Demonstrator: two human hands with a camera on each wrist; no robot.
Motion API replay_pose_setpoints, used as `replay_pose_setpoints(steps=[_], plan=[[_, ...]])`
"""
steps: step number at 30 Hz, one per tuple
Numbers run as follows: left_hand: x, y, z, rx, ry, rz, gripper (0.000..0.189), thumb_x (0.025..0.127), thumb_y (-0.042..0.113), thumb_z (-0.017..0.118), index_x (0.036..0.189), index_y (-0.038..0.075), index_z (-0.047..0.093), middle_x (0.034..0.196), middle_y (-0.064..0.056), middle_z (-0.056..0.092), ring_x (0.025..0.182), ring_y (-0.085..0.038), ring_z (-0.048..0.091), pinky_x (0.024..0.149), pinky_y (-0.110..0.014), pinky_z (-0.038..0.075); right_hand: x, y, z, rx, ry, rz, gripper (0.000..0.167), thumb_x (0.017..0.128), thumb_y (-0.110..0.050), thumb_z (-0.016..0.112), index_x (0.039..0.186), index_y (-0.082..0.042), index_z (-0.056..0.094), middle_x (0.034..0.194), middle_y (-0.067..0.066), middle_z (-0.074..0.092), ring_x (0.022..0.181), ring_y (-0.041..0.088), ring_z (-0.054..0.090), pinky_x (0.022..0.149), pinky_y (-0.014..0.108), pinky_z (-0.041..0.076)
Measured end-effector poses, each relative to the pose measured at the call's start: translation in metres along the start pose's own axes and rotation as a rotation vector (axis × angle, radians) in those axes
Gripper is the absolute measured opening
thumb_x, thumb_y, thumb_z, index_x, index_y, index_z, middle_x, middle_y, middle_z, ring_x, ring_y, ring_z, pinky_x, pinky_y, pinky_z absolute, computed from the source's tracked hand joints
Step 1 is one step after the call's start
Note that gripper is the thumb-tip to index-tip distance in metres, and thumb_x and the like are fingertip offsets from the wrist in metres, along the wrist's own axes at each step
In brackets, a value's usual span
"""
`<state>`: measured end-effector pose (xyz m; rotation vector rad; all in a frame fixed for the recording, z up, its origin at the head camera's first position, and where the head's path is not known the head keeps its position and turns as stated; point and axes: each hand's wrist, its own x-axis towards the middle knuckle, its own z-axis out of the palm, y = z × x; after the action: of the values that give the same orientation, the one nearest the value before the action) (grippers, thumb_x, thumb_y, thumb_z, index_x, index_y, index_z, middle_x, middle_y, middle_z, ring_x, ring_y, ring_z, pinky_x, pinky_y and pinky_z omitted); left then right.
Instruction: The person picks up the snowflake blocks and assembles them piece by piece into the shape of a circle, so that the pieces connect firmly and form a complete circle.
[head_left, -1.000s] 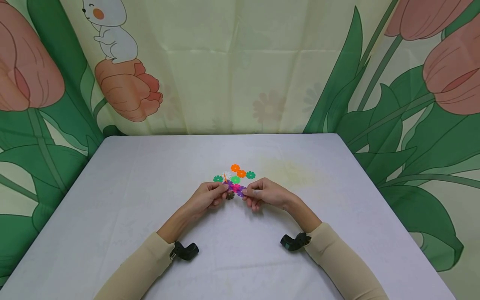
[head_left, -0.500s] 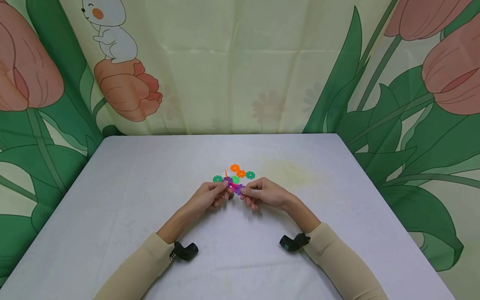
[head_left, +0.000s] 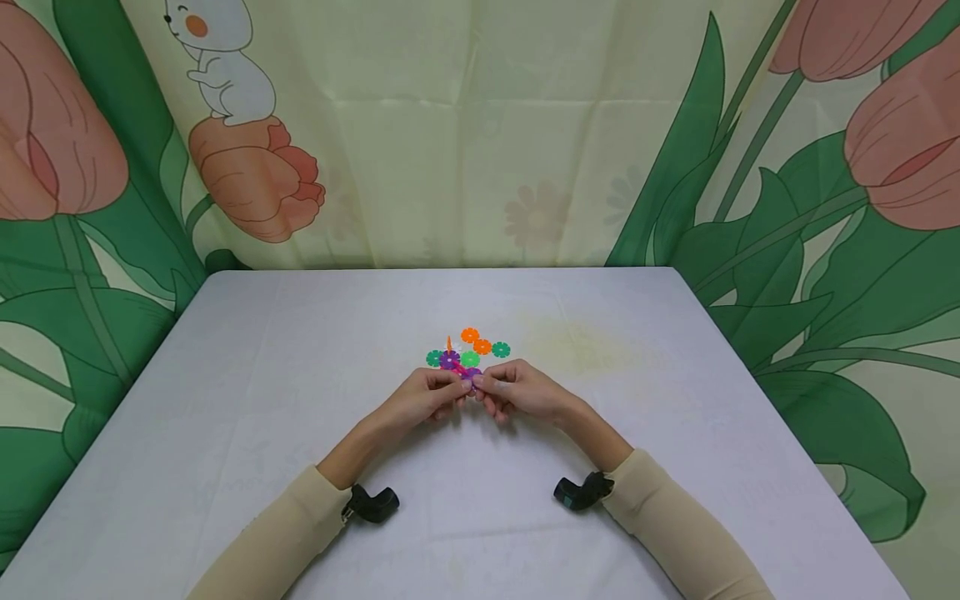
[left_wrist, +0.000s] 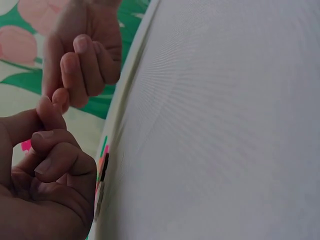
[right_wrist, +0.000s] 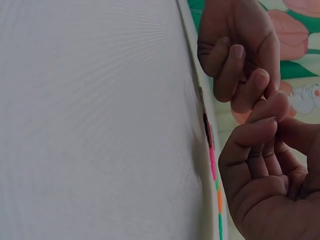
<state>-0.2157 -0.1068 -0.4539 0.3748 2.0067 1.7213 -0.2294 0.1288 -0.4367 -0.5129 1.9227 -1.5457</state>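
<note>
Over the table, several plastic snowflake discs are joined into a small piece. A purple disc point(head_left: 449, 360) is at its left, an orange disc point(head_left: 449, 343) stands edge-on above that, and a pink disc point(head_left: 459, 368) links to a second purple disc point(head_left: 472, 374). My left hand point(head_left: 420, 398) pinches the joined piece near this second disc between thumb and index finger. From the right, my right hand point(head_left: 529, 390) pinches the same purple disc, fingertips meeting the left ones. Both wrist views show thumbs and fingers nearly touching; the fingers hide most of the piece.
Loose discs lie just beyond the hands: orange discs point(head_left: 482, 347), a green disc point(head_left: 501, 350), a light green disc point(head_left: 470, 359) and a teal disc point(head_left: 434, 358). The white-covered table point(head_left: 480, 517) ends at a printed curtain point(head_left: 465, 167).
The left hand has shifted its grip rightward along the joined discs, leaving the left purple disc uncovered. The right hand has come slightly left, so the fingertips now meet.
</note>
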Motion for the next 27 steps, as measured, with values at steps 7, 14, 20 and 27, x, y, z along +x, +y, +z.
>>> replay_pose_setpoints(steps=[7, 14, 20, 27], plan=[[0.000, -0.001, 0.001, -0.002, 0.033, 0.008, 0.037, 0.107, 0.030, 0.063, 0.104, -0.006, 0.068, 0.076, 0.000, 0.059, 0.059, -0.012, 0.038, 0.055, -0.023, 0.030, 0.000, 0.000, 0.001, -0.042, 0.003, 0.032, 0.045, 0.110, -0.031, 0.057, 0.106, 0.013, 0.060, 0.070, 0.000, 0.061, 0.058, 0.014, 0.053, 0.060, 0.022, 0.049], [-0.002, 0.001, -0.002, -0.028, 0.077, 0.012, 0.038, 0.107, 0.029, 0.063, 0.100, -0.008, 0.067, 0.076, -0.001, 0.058, 0.060, -0.013, 0.036, 0.054, -0.023, 0.030, 0.000, -0.010, -0.015, -0.222, 0.088, 0.060, 0.037, 0.107, -0.032, 0.063, 0.106, 0.004, 0.070, 0.077, 0.004, 0.067, 0.067, 0.017, 0.060, 0.067, 0.026, 0.054], [-0.002, 0.003, -0.006, -0.053, 0.095, -0.023, 0.034, 0.106, 0.030, 0.064, 0.100, -0.004, 0.069, 0.080, -0.003, 0.061, 0.061, -0.013, 0.037, 0.055, -0.022, 0.030, 0.001, -0.010, -0.031, -0.433, 0.341, 0.108, 0.019, 0.104, -0.023, 0.069, 0.105, -0.005, 0.074, 0.074, 0.008, 0.067, 0.061, 0.019, 0.060, 0.063, 0.028, 0.053], [-0.001, 0.005, -0.009, -0.063, 0.090, -0.031, 0.031, 0.107, 0.027, 0.064, 0.099, -0.002, 0.070, 0.082, -0.003, 0.065, 0.063, -0.013, 0.038, 0.056, -0.022, 0.031, 0.014, -0.004, -0.037, -0.527, 0.469, 0.155, 0.028, 0.102, -0.021, 0.070, 0.128, -0.011, 0.070, 0.073, 0.007, 0.065, 0.055, 0.017, 0.058, 0.057, 0.027, 0.055]])
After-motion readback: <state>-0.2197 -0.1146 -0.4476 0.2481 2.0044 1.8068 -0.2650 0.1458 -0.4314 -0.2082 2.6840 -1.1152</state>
